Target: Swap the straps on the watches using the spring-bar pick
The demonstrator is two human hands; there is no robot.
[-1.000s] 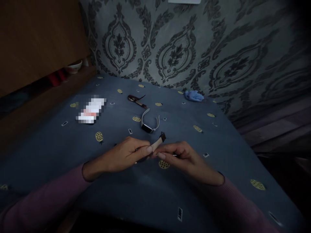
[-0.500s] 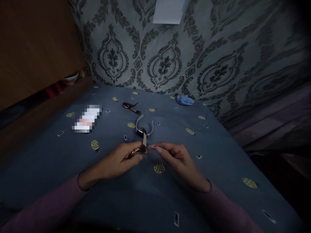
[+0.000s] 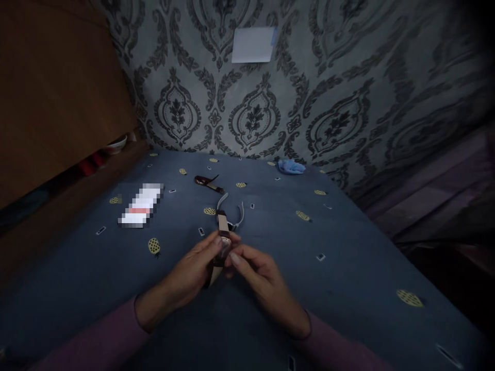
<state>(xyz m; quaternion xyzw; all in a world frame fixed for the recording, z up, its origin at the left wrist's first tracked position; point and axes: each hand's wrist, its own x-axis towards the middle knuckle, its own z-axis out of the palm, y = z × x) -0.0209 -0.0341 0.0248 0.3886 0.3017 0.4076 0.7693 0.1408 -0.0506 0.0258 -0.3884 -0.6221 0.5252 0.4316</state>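
My left hand (image 3: pixel 189 270) is closed around a wristwatch (image 3: pixel 223 247), its face tilted up and its strap standing out above and below, pale beige on the inner side and dark brown at the edges. At the watch's right edge, the thumb and fingertips of my right hand (image 3: pixel 261 281) are pinched together and touch the case. A thin metal pin showed in that pinch half a second ago; the fingers now hide it. Just behind the held watch lies a second watch with a pale grey band (image 3: pixel 240 215), its face mostly covered.
Farther back on the blue patterned cloth (image 3: pixel 348 278) rests another brown-strapped watch (image 3: pixel 209 183). A blurred-out white phone-like object (image 3: pixel 142 206) lies to the left. Crumpled blue material (image 3: pixel 291 167) sits by the wall. A wooden cabinet (image 3: pixel 65 93) borders the left side.
The watch in my left hand has been turned so its face shows. My right hand has come in from the right and now touches it. The whole view has tilted up slightly.
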